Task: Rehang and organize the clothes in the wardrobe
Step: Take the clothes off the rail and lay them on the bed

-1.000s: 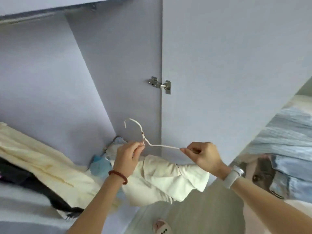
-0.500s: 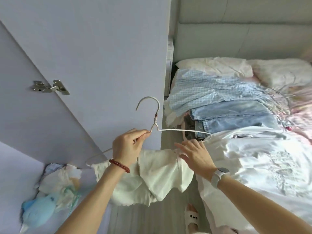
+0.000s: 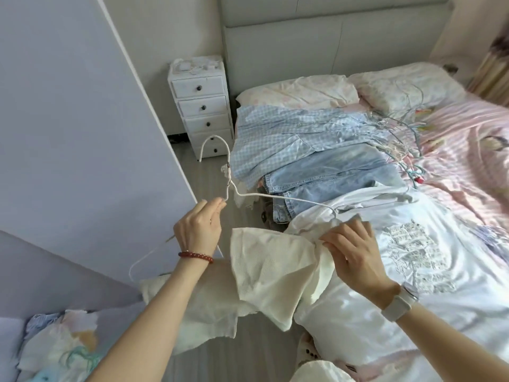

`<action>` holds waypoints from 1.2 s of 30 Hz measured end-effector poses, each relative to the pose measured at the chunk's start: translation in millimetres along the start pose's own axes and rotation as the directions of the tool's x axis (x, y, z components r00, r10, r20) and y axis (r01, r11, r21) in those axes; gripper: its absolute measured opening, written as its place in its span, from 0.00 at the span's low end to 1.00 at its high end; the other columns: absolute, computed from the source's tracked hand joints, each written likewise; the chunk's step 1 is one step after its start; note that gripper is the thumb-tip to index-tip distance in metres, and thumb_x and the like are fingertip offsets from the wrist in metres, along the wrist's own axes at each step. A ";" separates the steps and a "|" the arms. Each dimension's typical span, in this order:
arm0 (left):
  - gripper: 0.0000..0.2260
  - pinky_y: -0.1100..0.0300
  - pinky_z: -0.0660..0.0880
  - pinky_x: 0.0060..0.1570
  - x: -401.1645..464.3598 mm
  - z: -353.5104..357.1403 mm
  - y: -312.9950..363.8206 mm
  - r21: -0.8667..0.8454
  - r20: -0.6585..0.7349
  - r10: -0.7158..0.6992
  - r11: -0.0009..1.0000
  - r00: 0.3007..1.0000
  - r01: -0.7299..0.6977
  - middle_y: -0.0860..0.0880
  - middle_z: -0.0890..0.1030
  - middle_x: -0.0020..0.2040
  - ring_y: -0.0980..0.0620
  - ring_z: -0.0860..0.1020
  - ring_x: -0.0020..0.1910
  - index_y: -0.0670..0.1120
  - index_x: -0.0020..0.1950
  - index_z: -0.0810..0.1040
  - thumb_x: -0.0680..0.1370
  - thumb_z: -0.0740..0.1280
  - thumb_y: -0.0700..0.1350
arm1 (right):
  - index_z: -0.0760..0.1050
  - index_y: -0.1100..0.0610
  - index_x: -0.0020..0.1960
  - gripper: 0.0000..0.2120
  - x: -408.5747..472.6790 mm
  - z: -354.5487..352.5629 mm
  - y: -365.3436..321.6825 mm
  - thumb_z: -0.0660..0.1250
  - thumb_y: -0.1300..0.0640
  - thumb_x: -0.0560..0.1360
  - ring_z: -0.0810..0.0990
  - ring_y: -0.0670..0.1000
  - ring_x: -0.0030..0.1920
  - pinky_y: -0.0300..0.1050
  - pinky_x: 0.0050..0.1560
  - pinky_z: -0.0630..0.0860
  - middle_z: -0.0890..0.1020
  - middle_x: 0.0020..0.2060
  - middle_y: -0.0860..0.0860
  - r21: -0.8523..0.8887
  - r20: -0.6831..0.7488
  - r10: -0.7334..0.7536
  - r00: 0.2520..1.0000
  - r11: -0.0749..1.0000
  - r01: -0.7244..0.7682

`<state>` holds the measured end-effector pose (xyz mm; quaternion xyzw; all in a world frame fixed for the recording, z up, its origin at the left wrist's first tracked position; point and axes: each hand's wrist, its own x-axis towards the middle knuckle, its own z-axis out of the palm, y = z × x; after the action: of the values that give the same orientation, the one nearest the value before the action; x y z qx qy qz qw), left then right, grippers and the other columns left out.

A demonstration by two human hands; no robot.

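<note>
left hand (image 3: 199,230) pinching thin white wire hanger (image 3: 228,186) just below hook, cream knit garment (image 3: 271,271) draped under it, right hand (image 3: 355,255) fingers curled gripping garment's right edge

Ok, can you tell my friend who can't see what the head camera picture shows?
A person's left hand holds a white wire hanger by its neck while the right hand pinches a cream garment draped over it. Beside them, a bed holds a white embroidered top, folded jeans and a blue checked shirt, with a wardrobe door at left.
</note>
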<state>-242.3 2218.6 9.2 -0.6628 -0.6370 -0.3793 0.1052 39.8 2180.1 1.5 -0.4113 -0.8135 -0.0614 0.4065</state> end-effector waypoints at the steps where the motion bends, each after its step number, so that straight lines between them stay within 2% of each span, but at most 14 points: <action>1: 0.10 0.65 0.60 0.23 9.1 9.2 9.3 -0.025 -0.005 -0.029 0.999 1.000 0.029 0.47 0.76 0.27 0.47 0.72 0.22 0.45 0.39 0.83 0.74 0.64 0.47 | 0.76 0.55 0.44 0.08 -14.2 -4.0 13.7 0.59 0.56 0.77 0.70 0.51 0.39 0.45 0.42 0.64 0.79 0.36 0.50 -0.028 0.065 0.004 0.998 1.000 -0.002; 4: 0.09 0.65 0.61 0.25 33.8 34.0 44.9 -0.129 -0.022 -0.007 0.992 1.000 0.004 0.47 0.77 0.28 0.51 0.72 0.26 0.43 0.40 0.84 0.73 0.65 0.45 | 0.80 0.50 0.40 0.14 -64.7 -3.1 57.7 0.57 0.51 0.75 0.74 0.48 0.36 0.42 0.36 0.71 0.79 0.33 0.45 -0.112 0.423 0.092 0.901 0.993 -0.049; 6: 0.09 0.69 0.60 0.29 45.7 48.3 70.1 -0.210 -0.015 0.087 0.974 0.996 -0.088 0.46 0.78 0.29 0.53 0.71 0.32 0.40 0.40 0.84 0.73 0.66 0.44 | 0.82 0.47 0.44 0.15 -77.7 -3.8 82.8 0.55 0.48 0.73 0.79 0.48 0.37 0.38 0.35 0.72 0.81 0.35 0.43 -0.162 0.515 0.198 0.834 0.978 -0.132; 9: 0.10 0.70 0.62 0.32 62.4 66.2 92.8 -0.240 0.010 0.216 0.948 0.976 -0.207 0.47 0.79 0.30 0.54 0.71 0.35 0.40 0.41 0.84 0.73 0.66 0.45 | 0.76 0.53 0.59 0.18 -52.1 -7.6 115.8 0.56 0.49 0.73 0.78 0.53 0.47 0.48 0.41 0.78 0.81 0.46 0.51 -0.181 0.327 0.348 0.878 0.936 -0.304; 13: 0.11 0.69 0.65 0.32 86.9 83.2 101.3 -0.239 0.036 0.286 0.933 0.958 -0.270 0.47 0.81 0.33 0.54 0.72 0.34 0.41 0.42 0.84 0.74 0.65 0.46 | 0.67 0.57 0.65 0.22 23.3 -10.0 158.4 0.57 0.49 0.75 0.71 0.56 0.56 0.50 0.54 0.68 0.77 0.57 0.57 -0.239 0.090 0.357 0.930 0.914 -0.328; 16: 0.12 0.67 0.64 0.34 109.4 93.5 106.6 -0.240 0.020 0.280 0.933 0.960 -0.268 0.47 0.80 0.32 0.55 0.70 0.34 0.41 0.43 0.84 0.75 0.64 0.47 | 0.77 0.58 0.53 0.16 63.5 -4.3 179.9 0.56 0.50 0.76 0.80 0.57 0.44 0.46 0.44 0.69 0.82 0.43 0.54 -0.114 0.151 0.241 0.959 0.968 -0.225; 18: 0.13 0.61 0.64 0.38 130.3 102.7 107.7 -0.223 -0.003 0.239 0.946 0.971 -0.234 0.47 0.80 0.33 0.53 0.69 0.36 0.42 0.43 0.84 0.75 0.64 0.49 | 0.78 0.58 0.47 0.14 76.0 1.3 183.5 0.56 0.52 0.76 0.80 0.54 0.37 0.43 0.34 0.73 0.81 0.36 0.51 -0.006 0.172 0.184 0.968 0.983 -0.186; 21: 0.12 0.53 0.64 0.47 167.8 121.3 115.2 -0.175 -0.067 0.170 0.968 0.983 -0.179 0.50 0.81 0.35 0.53 0.69 0.41 0.47 0.43 0.84 0.74 0.64 0.51 | 0.77 0.59 0.47 0.10 86.4 11.5 184.4 0.59 0.55 0.76 0.72 0.44 0.33 0.39 0.32 0.67 0.76 0.32 0.46 0.126 0.043 0.307 0.951 0.942 -0.310; 24: 0.10 0.54 0.59 0.53 209.9 149.5 138.1 -0.156 -0.121 0.165 0.971 0.979 -0.183 0.52 0.83 0.39 0.54 0.69 0.46 0.49 0.42 0.84 0.73 0.65 0.52 | 0.78 0.60 0.46 0.10 106.8 15.4 201.2 0.59 0.57 0.75 0.69 0.42 0.32 0.38 0.31 0.65 0.75 0.33 0.44 0.299 -0.075 0.552 0.831 0.807 -0.509; 26: 0.10 0.46 0.60 0.58 240.6 175.3 158.8 -0.180 -0.144 0.183 0.962 0.973 -0.207 0.52 0.83 0.42 0.55 0.69 0.49 0.49 0.44 0.83 0.73 0.65 0.52 | 0.78 0.61 0.47 0.11 123.6 12.1 222.0 0.60 0.57 0.75 0.69 0.43 0.30 0.40 0.32 0.66 0.78 0.34 0.47 0.333 -0.104 0.636 0.765 0.747 -0.576; 29: 0.14 0.39 0.62 0.61 273.5 223.3 195.7 -0.179 -0.115 0.236 0.950 0.965 -0.254 0.48 0.81 0.56 0.50 0.70 0.59 0.48 0.56 0.80 0.72 0.66 0.49 | 0.78 0.62 0.48 0.10 137.0 2.9 259.6 0.61 0.57 0.75 0.71 0.40 0.30 0.32 0.32 0.65 0.76 0.33 0.46 0.335 -0.163 0.717 0.677 0.686 -0.646; 33: 0.25 0.39 0.55 0.66 268.0 292.1 244.8 -0.244 0.202 0.243 0.951 0.949 -0.191 0.44 0.66 0.72 0.41 0.64 0.70 0.50 0.71 0.66 0.74 0.60 0.52 | 0.78 0.65 0.49 0.06 129.6 -9.4 322.0 0.64 0.63 0.76 0.69 0.43 0.31 0.29 0.34 0.65 0.78 0.35 0.54 0.368 -0.245 0.860 0.447 0.510 -0.778; 34: 0.25 0.40 0.53 0.68 258.6 309.6 253.2 -0.244 0.314 0.257 0.952 0.914 -0.184 0.45 0.62 0.73 0.43 0.61 0.72 0.52 0.73 0.63 0.75 0.59 0.53 | 0.78 0.65 0.50 0.07 126.2 -11.2 341.3 0.64 0.63 0.76 0.70 0.43 0.31 0.29 0.34 0.65 0.78 0.35 0.55 0.380 -0.255 0.892 0.373 0.447 -0.810; 36: 0.25 0.43 0.49 0.70 230.3 348.1 263.1 -0.204 0.580 0.282 0.958 0.764 -0.199 0.48 0.54 0.76 0.46 0.52 0.74 0.56 0.75 0.55 0.79 0.57 0.52 | 0.79 0.66 0.50 0.09 116.7 -9.3 382.3 0.65 0.61 0.76 0.72 0.45 0.32 0.28 0.33 0.65 0.79 0.37 0.57 0.359 -0.269 0.928 0.257 0.344 -0.868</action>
<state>106.5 2567.6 6.1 -0.8306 -0.5203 -0.1722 -0.0989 281.7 2498.4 1.0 -0.7459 -0.3234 0.1483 0.5631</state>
